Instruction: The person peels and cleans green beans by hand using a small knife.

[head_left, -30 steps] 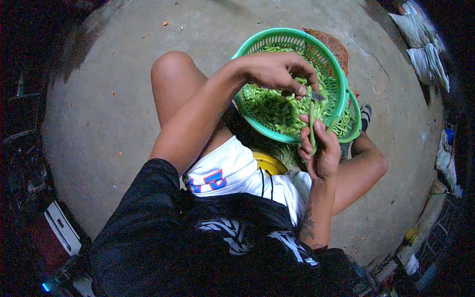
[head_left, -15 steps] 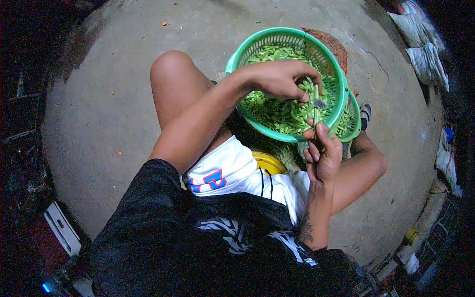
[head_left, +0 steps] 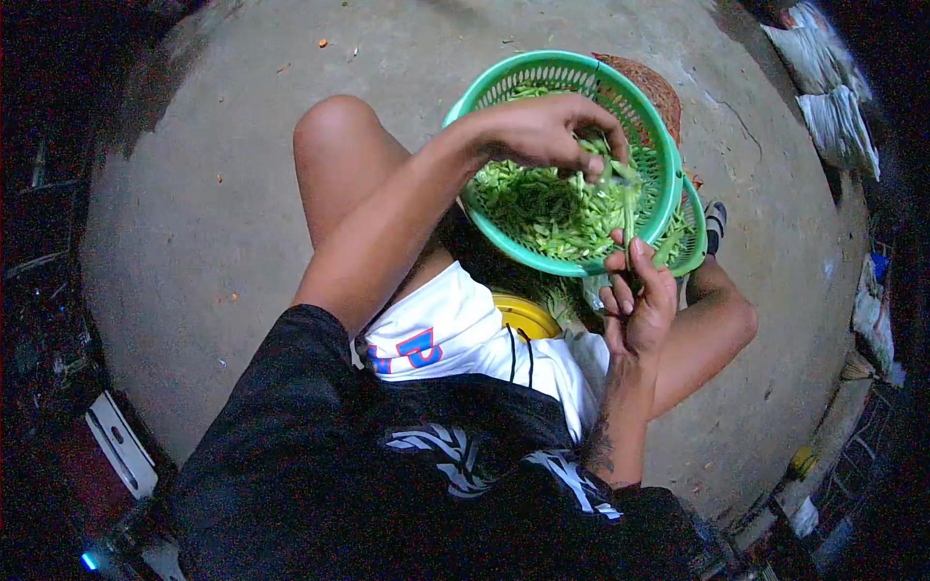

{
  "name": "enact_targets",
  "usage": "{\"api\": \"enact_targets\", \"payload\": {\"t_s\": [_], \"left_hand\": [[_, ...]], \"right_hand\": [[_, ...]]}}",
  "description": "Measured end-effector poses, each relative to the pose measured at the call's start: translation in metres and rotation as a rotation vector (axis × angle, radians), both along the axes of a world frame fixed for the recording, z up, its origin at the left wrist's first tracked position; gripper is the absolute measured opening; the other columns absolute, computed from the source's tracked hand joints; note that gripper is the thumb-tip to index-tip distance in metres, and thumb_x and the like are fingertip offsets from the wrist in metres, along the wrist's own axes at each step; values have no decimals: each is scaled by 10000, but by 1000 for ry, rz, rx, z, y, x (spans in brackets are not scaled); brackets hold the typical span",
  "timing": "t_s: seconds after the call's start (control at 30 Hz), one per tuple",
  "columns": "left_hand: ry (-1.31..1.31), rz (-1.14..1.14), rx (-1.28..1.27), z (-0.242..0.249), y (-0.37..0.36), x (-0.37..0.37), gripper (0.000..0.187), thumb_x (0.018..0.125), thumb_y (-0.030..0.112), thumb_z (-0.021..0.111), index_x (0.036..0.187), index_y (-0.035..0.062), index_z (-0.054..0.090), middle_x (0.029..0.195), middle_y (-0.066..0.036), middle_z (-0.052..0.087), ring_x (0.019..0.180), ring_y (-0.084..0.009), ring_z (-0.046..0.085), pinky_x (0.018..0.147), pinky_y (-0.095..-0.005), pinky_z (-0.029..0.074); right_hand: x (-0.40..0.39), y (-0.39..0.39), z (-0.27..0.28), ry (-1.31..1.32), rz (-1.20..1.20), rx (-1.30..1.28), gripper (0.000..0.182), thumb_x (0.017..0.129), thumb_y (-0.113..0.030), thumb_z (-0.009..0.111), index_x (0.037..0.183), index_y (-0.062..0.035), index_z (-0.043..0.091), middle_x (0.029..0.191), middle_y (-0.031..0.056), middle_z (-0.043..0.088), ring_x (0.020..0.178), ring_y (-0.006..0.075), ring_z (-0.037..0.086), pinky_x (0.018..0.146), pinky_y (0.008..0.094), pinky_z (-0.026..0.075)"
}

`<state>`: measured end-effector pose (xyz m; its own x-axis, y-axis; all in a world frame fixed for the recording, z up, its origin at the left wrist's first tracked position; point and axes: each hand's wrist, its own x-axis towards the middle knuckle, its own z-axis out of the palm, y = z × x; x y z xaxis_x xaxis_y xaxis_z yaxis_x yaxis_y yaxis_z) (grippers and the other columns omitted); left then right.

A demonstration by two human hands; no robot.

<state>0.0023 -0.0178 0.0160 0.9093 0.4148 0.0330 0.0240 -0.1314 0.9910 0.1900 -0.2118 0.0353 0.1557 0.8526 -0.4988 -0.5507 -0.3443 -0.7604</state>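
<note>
Over right-hand rim of green basket [head_left: 675, 182]: slender green pods [head_left: 630, 215] pinched in right hand [head_left: 644, 308], long axis pointing away from body. Left hand [head_left: 544, 131] beside their far end, fingers curled narrow on small blade [head_left: 627, 175], motion-blurred, roughly crosswise.

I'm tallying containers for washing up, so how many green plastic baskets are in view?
2. The large basket holds chopped green pieces; the other basket shows at its lower right, partly covered. More could be hidden beneath.
</note>
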Motion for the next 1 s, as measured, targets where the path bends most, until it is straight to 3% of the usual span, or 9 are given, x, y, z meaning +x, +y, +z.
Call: {"api": "enact_targets", "payload": {"t_s": [0.13,0.2,0.33,0.4,0.47,0.57,0.87,0.93,1.0], "left_hand": [[68,89,-118,-3,5,-1,376,909,150,723,1261,54,632,1044,-37,671,913,-138,636,783,-291,521],[42,98,133,-2,-9,7,387,906,140,727,1268,49,626,1031,-43,670,952,-157,628,811,-311,516],[-66,0,77,-1,-5,5,393,892,132,731,1263,48,632,1035,-47,675,943,-140,610,807,-307,509],[0,91,-107,2,3,0,325,911,118,697,1217,24,640,1013,-38,676,875,-102,613,746,-284,514],[87,110,-182,4,6,-6,360,898,129,713,1233,27,632,1063,-52,678,934,-132,629,806,-302,522],[72,65,94,-1,-9,7,400,877,136,737,1248,32,628,1138,-74,668,1083,-171,606,944,-337,493],[54,76,-147,-5,7,-1,343,897,137,729,1211,24,646,1077,-60,675,942,-136,621,845,-312,512],[31,49,136,2,-3,3,381,907,180,742,1229,9,630,1098,-77,671,1038,-166,608,919,-333,494],[99,19,68,4,-11,7,398,893,173,760,1227,4,624,1117,-89,665,1084,-180,595,960,-345,478]], "right_hand": [[0,2,0,16,3,15,278,1008,-232,634,1125,19,662,814,74,712,417,17,345,389,181,262],[-4,5,-1,15,-1,13,283,1011,-232,629,1133,22,660,818,74,709,419,17,343,390,180,262],[-3,5,-1,41,0,10,294,1014,-232,622,1155,24,652,834,75,701,425,18,340,395,179,259],[0,3,-1,36,12,13,297,1014,-235,622,1163,21,649,837,74,700,427,18,338,397,180,258],[0,3,-1,32,22,17,300,1013,-238,622,1170,18,646,841,72,699,429,18,337,400,182,257],[-4,8,-3,26,-6,2,323,1012,-248,622,1186,24,637,835,64,693,436,16,335,408,183,262],[-3,10,-1,40,15,41,365,1020,-277,621,1205,37,628,825,51,680,435,19,330,418,180,272],[-5,13,-3,52,11,53,361,1021,-279,620,1194,38,631,825,51,682,436,19,332,417,181,274],[-7,14,-2,60,9,58,357,1022,-280,619,1182,39,635,826,50,683,436,19,333,416,181,276]]}}
